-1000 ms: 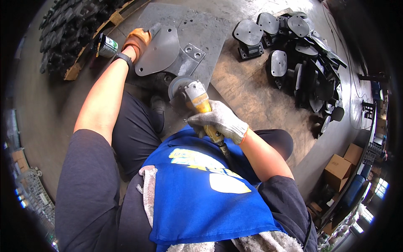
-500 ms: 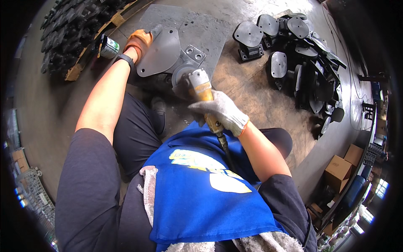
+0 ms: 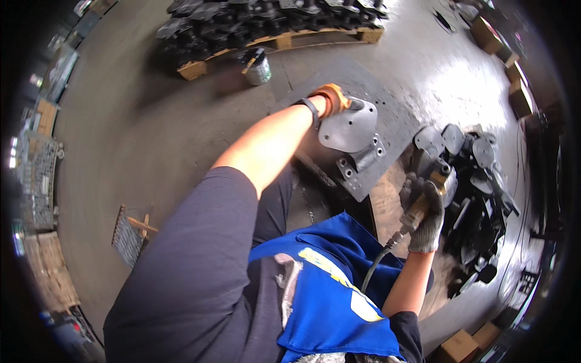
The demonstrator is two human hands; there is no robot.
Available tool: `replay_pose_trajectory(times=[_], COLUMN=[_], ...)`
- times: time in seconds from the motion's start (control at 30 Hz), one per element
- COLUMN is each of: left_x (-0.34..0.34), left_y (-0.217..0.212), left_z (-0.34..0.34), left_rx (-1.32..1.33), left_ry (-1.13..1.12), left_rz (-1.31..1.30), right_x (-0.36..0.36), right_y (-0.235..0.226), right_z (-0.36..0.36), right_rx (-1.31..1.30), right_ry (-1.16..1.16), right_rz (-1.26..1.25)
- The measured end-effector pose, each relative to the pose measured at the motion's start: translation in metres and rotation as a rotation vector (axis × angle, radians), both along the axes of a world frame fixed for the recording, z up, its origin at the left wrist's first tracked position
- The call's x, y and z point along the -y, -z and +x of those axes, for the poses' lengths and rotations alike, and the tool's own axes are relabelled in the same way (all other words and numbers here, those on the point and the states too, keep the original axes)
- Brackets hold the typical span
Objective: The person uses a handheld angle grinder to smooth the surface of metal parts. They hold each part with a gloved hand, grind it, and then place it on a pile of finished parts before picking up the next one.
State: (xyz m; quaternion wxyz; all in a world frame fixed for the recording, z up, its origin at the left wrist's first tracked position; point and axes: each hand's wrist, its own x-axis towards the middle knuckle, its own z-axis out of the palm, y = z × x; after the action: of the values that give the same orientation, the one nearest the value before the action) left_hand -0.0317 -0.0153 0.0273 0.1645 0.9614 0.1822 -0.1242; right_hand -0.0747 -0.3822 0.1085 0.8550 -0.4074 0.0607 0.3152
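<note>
My left hand, in an orange glove, is closed on the far left edge of a dark metal bracket. The bracket has a rounded plate with small holes and a block-like base with bolt holes, and rests tilted on a flat steel slab. To the right of the bracket, my right hand, in a pale knit glove, is wrapped round a yellow angle grinder. A hose runs from its rear end towards my apron. The grinder is apart from the bracket; its disc is hard to make out.
Several similar brackets lie piled on the right, just beyond the grinder. At the back a wooden pallet bears stacked dark metal parts, with a can before it. A wire brush is at lower left, cardboard boxes at lower right.
The grinder has come off the bracket and moved right in my right hand. My left hand keeps its hold on the bracket. My view has swung left, so the scene sits further right.
</note>
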Motion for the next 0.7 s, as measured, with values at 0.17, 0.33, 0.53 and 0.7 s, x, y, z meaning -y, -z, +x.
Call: replay_pose_trajectory(times=[0.17,0.33,0.53,0.7], left_x=[-0.007,-0.026,-0.160,-0.180], left_y=[-0.024,-0.103,-0.068,-0.041], left_z=[-0.024,-0.122,-0.202,-0.250], left_rx=[0.092,0.415,0.333,0.173], left_ry=[-0.231,-0.559,-0.545,-0.785], left_rz=[-0.097,-0.136,0.110,0.251], right_x=[-0.008,-0.008,-0.009,-0.008], right_y=[0.016,0.010,0.004,0.009], right_z=[-0.003,-0.018,-0.028,-0.033], right_rx=[0.101,0.144,0.155,0.108], right_ry=[-0.059,-0.116,-0.151,-0.174], right_rz=[-0.136,-0.223,-0.270,-0.309])
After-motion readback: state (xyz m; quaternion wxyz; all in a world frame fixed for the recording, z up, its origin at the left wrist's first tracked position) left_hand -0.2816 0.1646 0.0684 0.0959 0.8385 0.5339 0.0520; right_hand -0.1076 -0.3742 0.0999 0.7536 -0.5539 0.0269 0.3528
